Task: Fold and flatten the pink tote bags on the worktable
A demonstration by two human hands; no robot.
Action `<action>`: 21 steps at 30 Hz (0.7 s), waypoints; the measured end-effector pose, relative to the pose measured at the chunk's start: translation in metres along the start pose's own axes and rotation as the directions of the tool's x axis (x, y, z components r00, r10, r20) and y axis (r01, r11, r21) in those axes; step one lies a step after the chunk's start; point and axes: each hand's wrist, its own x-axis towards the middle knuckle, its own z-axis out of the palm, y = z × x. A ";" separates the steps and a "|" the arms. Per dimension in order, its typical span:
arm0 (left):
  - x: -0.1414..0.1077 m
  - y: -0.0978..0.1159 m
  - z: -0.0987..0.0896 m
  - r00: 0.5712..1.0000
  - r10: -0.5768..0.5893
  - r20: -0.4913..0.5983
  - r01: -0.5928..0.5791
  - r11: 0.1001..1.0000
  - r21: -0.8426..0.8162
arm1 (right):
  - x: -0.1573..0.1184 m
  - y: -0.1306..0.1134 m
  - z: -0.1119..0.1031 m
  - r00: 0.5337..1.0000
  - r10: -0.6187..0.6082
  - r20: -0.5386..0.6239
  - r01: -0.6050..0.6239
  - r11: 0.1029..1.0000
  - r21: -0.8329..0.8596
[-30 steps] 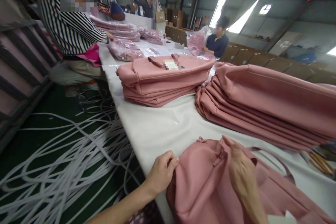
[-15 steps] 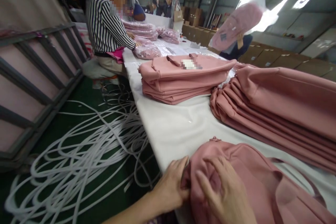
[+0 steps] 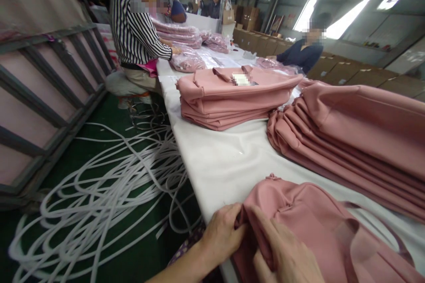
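Note:
A soft pink bag with a strap handle lies on the white-covered table at the near edge. My left hand grips the bag's near left edge, its fingers closed on the material. Beside it, my right hand pinches a fold of the same bag, fingers bent round the pink material. Some fingertips of both hands are hidden in the folds. Farther back stands a stack of folded pink bags, with a blurred-out label on top. To the right is a larger pile of pink bags.
Coils of white tubing lie on the green floor left of the table. A metal rack stands at the far left. One person in stripes sits at the table; another in dark clothing is across it. Cardboard boxes line the back.
My right hand has gone from spread fingers to pinching the bag's fold. The person across the table has lowered a plastic-wrapped pink bag onto the table.

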 end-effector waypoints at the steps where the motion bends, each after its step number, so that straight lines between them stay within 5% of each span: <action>1: 0.000 0.000 0.000 1.000 -0.022 -0.001 0.022 0.999 -0.027 | -0.002 0.004 -0.002 1.000 -0.011 -0.028 0.011 1.000 0.003; 6: -0.003 -0.011 0.009 0.995 -0.036 -0.089 0.027 0.995 -0.100 | -0.006 0.007 -0.005 0.987 -0.051 -0.151 0.048 0.999 -0.022; 13: 0.005 -0.013 0.013 0.977 -0.161 -0.142 0.110 0.944 -0.312 | 0.006 -0.025 0.015 0.994 0.072 -0.084 -0.074 0.997 -0.015; 17: 0.016 -0.007 -0.004 0.999 -0.048 -0.005 0.047 0.986 -0.158 | 0.010 -0.030 0.024 0.991 0.100 -0.090 -0.104 0.994 -0.042; 21: 0.022 -0.004 -0.016 0.999 -0.043 -0.030 0.040 0.996 -0.084 | 0.009 -0.015 0.016 0.997 0.025 -0.069 -0.015 0.990 0.139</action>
